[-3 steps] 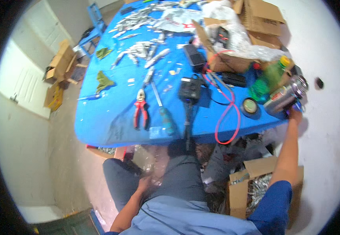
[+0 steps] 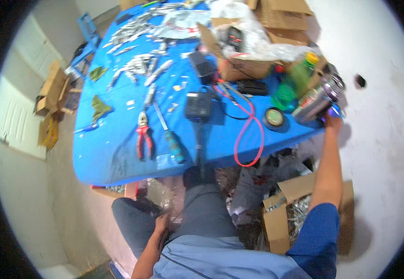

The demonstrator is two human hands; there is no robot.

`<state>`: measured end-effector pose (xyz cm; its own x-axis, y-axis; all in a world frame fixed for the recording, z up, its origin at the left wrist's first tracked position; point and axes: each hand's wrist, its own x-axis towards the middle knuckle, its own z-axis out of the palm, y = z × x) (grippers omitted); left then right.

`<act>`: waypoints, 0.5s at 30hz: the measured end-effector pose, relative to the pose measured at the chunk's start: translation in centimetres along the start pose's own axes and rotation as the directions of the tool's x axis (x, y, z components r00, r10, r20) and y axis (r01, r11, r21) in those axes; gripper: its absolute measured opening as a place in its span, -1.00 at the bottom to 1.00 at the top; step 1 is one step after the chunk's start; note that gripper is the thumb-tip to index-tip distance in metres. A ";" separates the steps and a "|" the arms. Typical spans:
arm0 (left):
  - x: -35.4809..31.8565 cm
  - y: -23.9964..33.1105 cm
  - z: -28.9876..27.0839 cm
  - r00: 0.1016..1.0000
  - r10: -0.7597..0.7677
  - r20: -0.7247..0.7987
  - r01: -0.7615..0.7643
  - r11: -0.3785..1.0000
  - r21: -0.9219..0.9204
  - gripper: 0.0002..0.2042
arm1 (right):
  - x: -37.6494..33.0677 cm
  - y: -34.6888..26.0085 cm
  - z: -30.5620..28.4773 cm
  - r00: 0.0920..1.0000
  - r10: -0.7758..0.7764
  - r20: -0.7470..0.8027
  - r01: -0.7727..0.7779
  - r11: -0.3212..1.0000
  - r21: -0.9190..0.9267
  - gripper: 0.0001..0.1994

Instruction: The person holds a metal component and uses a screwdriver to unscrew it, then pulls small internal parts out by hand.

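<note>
Right hand (image 2: 333, 122) grips silver can (image 2: 314, 101) (table edge).

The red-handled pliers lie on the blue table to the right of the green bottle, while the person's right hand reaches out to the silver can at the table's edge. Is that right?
Not quite. In the head view the red-handled pliers lie to the left of the green bottle, not the right. The rest holds: they are on the blue table, and the right hand reaches to the silver can at its edge.

A: L hand (image 2: 161, 226)?
B: Low, resting on lap, fingers look loosely curled.
A: R arm?
B: Stretched far fwd-right, elbow almost straight, R hand (image 2: 333, 122) up, fingers closed.
</note>
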<state>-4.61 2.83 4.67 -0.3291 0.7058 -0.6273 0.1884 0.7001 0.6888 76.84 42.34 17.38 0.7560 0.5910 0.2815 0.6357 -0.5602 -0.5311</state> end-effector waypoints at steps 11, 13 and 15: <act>-0.8 0.4 5.4 0.953 -0.121 0.277 0.117 0.993 0.032 -0.66 | -3.9 -7.2 -10.4 0.970 0.240 0.039 -0.239 0.971 -0.026 -0.10; -0.4 -0.1 5.3 0.956 -0.053 0.288 0.048 0.999 0.024 -0.65 | -3.5 -5.6 -10.3 0.986 0.121 0.117 -0.133 0.986 0.102 -0.11; 0.2 -0.2 5.4 0.943 0.105 0.317 -0.158 0.976 0.148 -0.66 | -4.2 -5.5 -10.3 0.981 0.174 0.081 -0.180 0.981 0.074 -0.14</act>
<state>0.29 3.42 2.48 0.0029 0.7730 -0.6344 0.3734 0.5877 0.7178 71.82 36.98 27.33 0.8399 0.5294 0.1196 0.4761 -0.6127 -0.6308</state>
